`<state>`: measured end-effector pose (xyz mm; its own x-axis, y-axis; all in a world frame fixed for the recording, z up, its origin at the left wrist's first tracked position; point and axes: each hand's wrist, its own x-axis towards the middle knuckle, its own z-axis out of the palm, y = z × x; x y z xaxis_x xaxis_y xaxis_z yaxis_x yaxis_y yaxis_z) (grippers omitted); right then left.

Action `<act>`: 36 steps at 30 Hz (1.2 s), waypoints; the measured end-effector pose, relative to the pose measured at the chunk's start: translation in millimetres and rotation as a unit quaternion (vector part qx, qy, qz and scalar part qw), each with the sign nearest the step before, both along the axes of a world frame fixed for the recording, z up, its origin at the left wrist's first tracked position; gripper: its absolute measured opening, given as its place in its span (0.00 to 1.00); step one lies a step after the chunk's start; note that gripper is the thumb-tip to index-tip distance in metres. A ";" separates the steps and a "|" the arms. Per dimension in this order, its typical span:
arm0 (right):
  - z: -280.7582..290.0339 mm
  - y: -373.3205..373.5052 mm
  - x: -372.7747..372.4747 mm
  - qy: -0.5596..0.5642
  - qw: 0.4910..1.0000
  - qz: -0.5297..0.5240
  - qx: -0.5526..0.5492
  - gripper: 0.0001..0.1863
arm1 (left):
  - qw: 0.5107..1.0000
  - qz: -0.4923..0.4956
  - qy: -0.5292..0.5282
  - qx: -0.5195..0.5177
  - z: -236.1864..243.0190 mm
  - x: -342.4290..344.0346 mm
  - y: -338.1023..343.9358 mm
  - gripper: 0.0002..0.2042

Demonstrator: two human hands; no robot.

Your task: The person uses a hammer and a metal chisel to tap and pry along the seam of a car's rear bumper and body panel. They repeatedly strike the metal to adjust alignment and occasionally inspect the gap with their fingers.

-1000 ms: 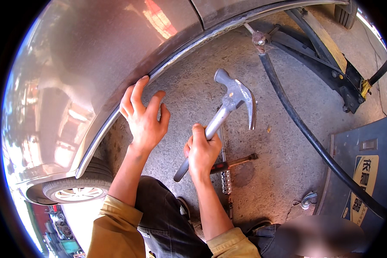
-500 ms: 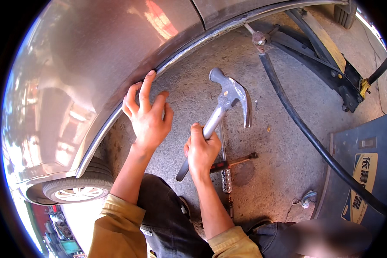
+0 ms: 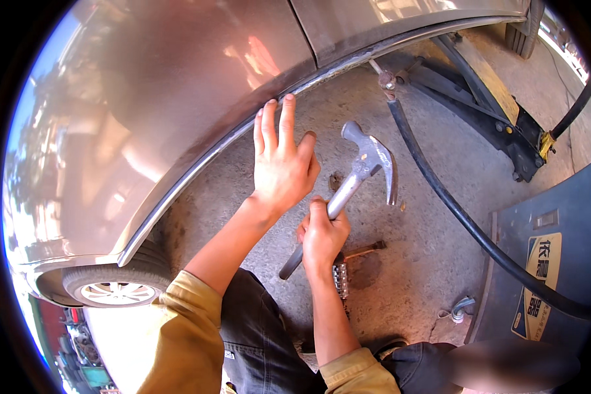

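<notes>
My left hand (image 3: 284,167) is open, its fingers stretched up and the fingertips touching the lower edge (image 3: 341,71) of a bronze-coloured car body (image 3: 144,98). Around the middle of a claw hammer's grey handle, my right hand (image 3: 324,238) is closed. The claw hammer (image 3: 369,157) is held tilted, its steel head up to the right and its dark handle end down to the left. The hammer head is apart from the car, over the concrete floor.
A black hose (image 3: 433,174) runs from a rusty metal joint (image 3: 387,81) toward a blue-grey cabinet (image 3: 505,226). Behind stands a black metal frame (image 3: 505,134). On the floor lie a wooden-handled tool (image 3: 364,250) and a ridged metal rod (image 3: 340,279). A wheel (image 3: 115,289) is lower left.
My left hand has slid rightward along the car's lower edge, its fingers straighter. My right hand has moved right and slightly down with the hammer. The view has shifted a little.
</notes>
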<state>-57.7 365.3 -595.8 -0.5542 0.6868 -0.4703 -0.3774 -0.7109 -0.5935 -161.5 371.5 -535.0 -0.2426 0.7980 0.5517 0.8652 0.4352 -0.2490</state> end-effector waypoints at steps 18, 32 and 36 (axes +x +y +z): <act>-29.4 -28.2 -30.4 -0.074 0.984 0.014 0.164 0.16 | 0.972 -0.114 -0.202 0.044 -1.4 -15.6 -97.6 0.12; -35.1 44.7 34.6 -0.122 0.987 -0.077 0.067 0.17 | 0.717 0.151 -0.618 -0.284 -325.4 35.8 -40.3 0.28; -34.9 47.3 46.0 -0.128 0.982 -0.079 0.118 0.18 | 0.685 0.332 -0.617 -0.200 -323.6 61.4 -48.7 0.28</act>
<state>-11.7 412.5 -630.7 -0.3163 0.8609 -0.3986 -0.2881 -0.4874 -0.8242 -100.1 322.8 -858.6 -0.7098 0.3136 -0.6307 0.1685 0.9450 0.2802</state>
